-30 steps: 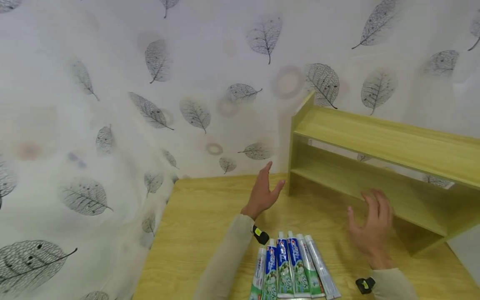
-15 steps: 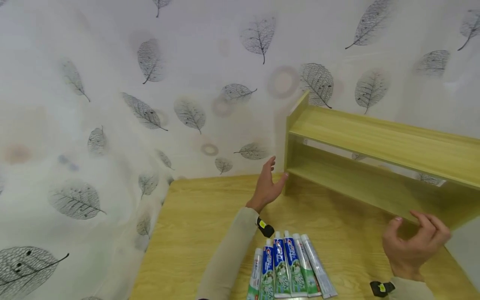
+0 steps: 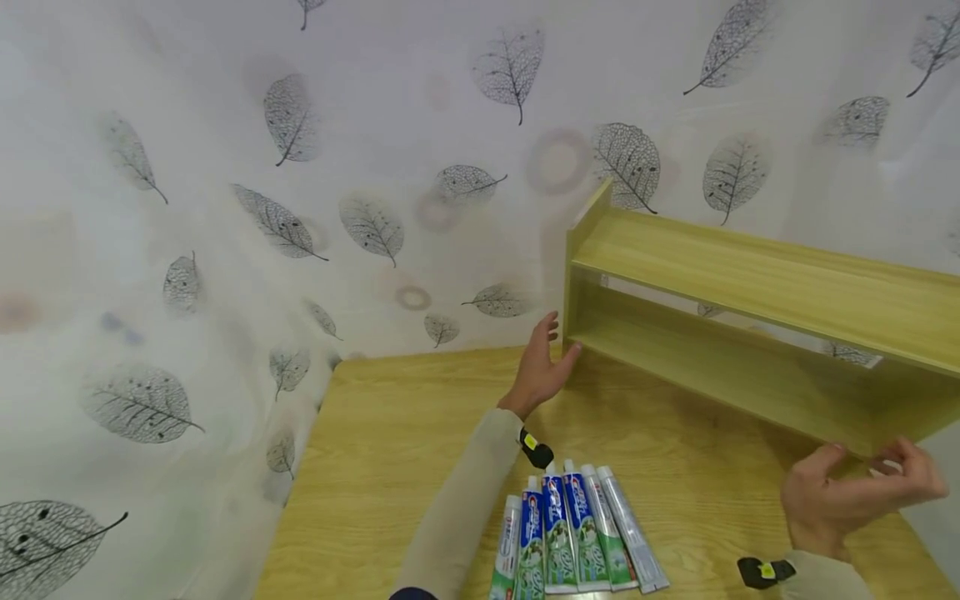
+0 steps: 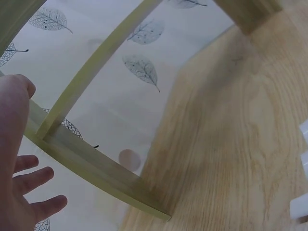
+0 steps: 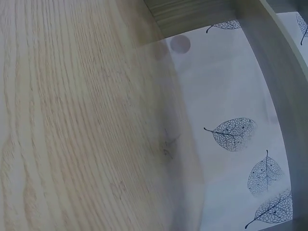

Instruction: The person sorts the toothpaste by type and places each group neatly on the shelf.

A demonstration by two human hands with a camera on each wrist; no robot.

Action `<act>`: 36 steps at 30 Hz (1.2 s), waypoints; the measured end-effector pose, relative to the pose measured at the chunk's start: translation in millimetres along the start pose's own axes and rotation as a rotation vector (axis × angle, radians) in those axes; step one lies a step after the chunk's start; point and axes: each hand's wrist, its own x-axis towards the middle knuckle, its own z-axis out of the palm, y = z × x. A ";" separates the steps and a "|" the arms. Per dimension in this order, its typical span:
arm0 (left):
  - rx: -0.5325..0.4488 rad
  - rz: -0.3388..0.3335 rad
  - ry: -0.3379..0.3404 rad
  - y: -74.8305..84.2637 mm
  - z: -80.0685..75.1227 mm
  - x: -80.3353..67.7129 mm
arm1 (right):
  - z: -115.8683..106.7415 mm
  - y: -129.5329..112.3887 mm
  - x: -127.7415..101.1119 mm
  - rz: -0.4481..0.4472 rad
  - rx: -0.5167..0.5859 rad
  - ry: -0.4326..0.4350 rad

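Note:
A pale wooden two-tier shelf (image 3: pixel 705 367) stands on the table against the wall. My left hand (image 3: pixel 537 371) is at its left side panel (image 4: pixel 91 166). In the left wrist view the thumb laps over the panel's edge, while the spread fingers (image 4: pixel 38 180) lie outside it with a gap. My right hand (image 3: pixel 855 500) is at the shelf's lower right corner. Its thumb is on the inner side and its loosely curved fingers are on the outer side, with space between them. The right wrist view shows the shelf's underside (image 5: pixel 284 96) but not the hand.
Several toothpaste tubes (image 3: pixel 558 533) lie in a fan on the wooden table (image 3: pixel 375 475) between the forearms, caps toward the shelf. A wall with a leaf print (image 3: pixel 225 275) closes off the back and left. Small black wrist devices sit on both sleeves.
My right hand has moved right and slightly down, from before the shelf to its right corner. My left hand has edged to the shelf's left panel. The shelf shifts slightly left in view with the wall.

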 end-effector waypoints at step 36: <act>-0.034 0.113 -0.075 -19.0 9.2 20.1 | -29.0 54.0 0.7 0.617 -0.089 -0.380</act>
